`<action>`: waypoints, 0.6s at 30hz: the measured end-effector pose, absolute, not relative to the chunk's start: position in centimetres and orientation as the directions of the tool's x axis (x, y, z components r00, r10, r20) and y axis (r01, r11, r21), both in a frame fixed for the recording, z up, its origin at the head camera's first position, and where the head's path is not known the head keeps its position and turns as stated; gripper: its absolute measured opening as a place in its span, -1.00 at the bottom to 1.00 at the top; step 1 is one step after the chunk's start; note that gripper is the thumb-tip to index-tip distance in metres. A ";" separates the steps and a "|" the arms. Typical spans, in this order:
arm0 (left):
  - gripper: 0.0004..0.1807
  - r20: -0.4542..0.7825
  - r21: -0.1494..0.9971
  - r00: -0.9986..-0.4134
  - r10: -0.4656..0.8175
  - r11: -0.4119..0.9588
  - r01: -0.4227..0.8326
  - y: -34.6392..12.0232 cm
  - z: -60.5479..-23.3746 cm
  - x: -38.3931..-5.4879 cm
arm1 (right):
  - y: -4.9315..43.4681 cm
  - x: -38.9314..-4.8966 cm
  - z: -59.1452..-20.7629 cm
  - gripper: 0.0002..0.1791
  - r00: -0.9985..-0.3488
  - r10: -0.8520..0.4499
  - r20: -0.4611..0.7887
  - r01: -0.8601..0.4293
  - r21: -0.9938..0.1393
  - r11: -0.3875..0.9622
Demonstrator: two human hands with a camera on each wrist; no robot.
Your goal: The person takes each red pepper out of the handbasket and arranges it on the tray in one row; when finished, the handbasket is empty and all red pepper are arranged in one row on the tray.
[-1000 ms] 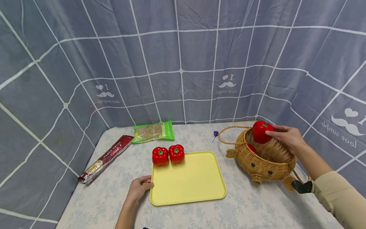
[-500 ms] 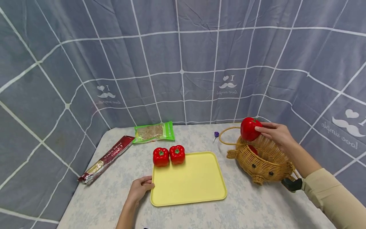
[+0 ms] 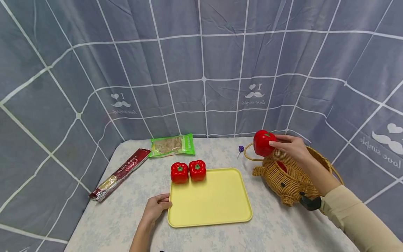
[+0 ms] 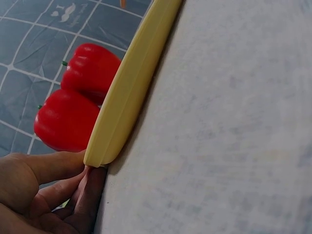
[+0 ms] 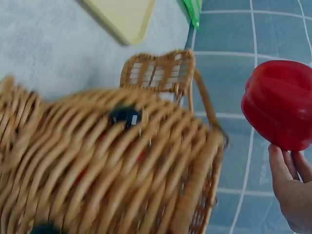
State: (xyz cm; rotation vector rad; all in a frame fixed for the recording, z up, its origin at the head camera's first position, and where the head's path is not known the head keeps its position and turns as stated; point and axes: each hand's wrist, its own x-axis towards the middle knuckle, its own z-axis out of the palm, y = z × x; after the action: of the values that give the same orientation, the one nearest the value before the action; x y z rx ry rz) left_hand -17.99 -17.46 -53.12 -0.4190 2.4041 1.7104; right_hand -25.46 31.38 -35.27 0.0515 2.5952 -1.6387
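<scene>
My right hand (image 3: 292, 148) holds a red bell pepper (image 3: 262, 143) by its side, up above the handle end of the wicker basket (image 3: 284, 180). In the right wrist view, the fingers meet the underside of this pepper (image 5: 280, 105). Part of another red thing (image 3: 281, 167) shows inside the basket. At the left edge of the yellow tray (image 3: 214, 201), my left hand (image 3: 156, 207) pinches the rim between thumb and fingers, seen close up in the left wrist view. Two red bell peppers, one (image 3: 179, 173) beside the other (image 3: 197, 170), sit at the tray's back left corner.
A green-edged clear packet (image 3: 172, 145) lies at the back of the table. A long maroon packet (image 3: 119, 175) slants along the left side. Beside the basket's looped handle (image 3: 250, 157) is a purple lollipop (image 3: 241, 148). A grey checked curtain (image 3: 176, 63) surrounds the table.
My right hand has carried the bell pepper leftward, from over the basket's opening to beyond its left rim. The left hand stays at the tray's edge.
</scene>
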 end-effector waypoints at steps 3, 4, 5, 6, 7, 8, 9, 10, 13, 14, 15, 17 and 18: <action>-0.54 -0.290 0.897 -0.948 -0.131 0.308 -0.317 -17.5 -53.1 -17.9 | 30.1 -25.8 -35.5 -0.12 -0.998 -0.022 -0.066 0.049 -0.888 0.457; -0.54 -0.290 0.897 -0.948 -0.131 0.309 -0.317 -17.5 -53.0 -17.9 | 29.6 -26.0 -35.6 -0.13 -0.998 -0.028 -0.060 0.041 -0.888 0.458; -0.54 -0.290 0.897 -0.948 -0.132 0.309 -0.317 -17.5 -53.0 -17.9 | 29.0 -26.1 -35.8 -0.14 -0.998 -0.029 -0.060 0.040 -0.887 0.461; -0.54 -0.291 0.896 -0.948 -0.131 0.309 -0.318 -17.6 -53.0 -17.9 | 28.5 -26.3 -36.0 -0.15 -0.998 -0.031 -0.062 0.041 -0.893 0.449; -0.54 -0.291 0.896 -0.948 -0.132 0.310 -0.318 -17.6 -53.0 -17.9 | 27.9 -26.4 -36.3 -0.17 -0.997 -0.034 -0.065 0.043 -0.898 0.439; -0.55 -0.291 0.896 -0.947 -0.133 0.310 -0.319 -17.6 -53.0 -17.9 | 27.4 -26.6 -36.6 -0.18 -0.997 -0.041 -0.064 0.041 -0.907 0.418; -0.55 -0.291 0.896 -0.947 -0.135 0.310 -0.319 -17.6 -53.0 -17.9 | 26.8 -26.7 -36.9 -0.19 -0.997 -0.046 -0.065 0.041 -0.917 0.398; -0.55 -0.291 0.896 -0.947 -0.137 0.310 -0.320 -17.5 -53.0 -17.9 | 26.3 -26.8 -37.2 -0.20 -0.996 -0.055 -0.065 0.039 -0.924 0.380; -0.54 -0.287 0.898 -0.948 -0.135 0.306 -0.315 -17.5 -53.0 -18.0 | 24.8 -27.0 -38.3 -0.21 -0.995 -0.078 -0.065 0.035 -0.941 0.335; -0.54 -0.287 0.899 -0.948 -0.135 0.304 -0.316 -17.5 -53.0 -18.0 | 24.4 -27.0 -38.6 -0.21 -0.994 -0.084 -0.064 0.034 -0.947 0.319; -0.54 -0.286 0.900 -0.948 -0.136 0.301 -0.315 -17.5 -53.0 -18.0 | 24.0 -27.0 -39.0 -0.22 -0.995 -0.084 -0.062 0.032 -0.949 0.314; -0.54 -0.285 0.902 -0.949 -0.134 0.297 -0.313 -17.5 -53.0 -18.0 | 23.3 -27.0 -39.7 -0.22 -0.995 -0.083 -0.060 0.032 -0.953 0.303; -0.53 -0.287 0.903 -0.948 -0.137 0.293 -0.316 -17.5 -53.1 -18.0 | 22.9 -27.0 -40.0 -0.23 -0.995 -0.078 -0.060 0.034 -0.956 0.292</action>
State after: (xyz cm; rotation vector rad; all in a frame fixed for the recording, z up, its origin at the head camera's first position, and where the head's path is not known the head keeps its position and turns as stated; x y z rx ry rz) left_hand -17.96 -17.47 -53.05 -0.4238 2.3974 1.7308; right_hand -27.01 22.89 -40.03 -0.0411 2.4481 -1.8141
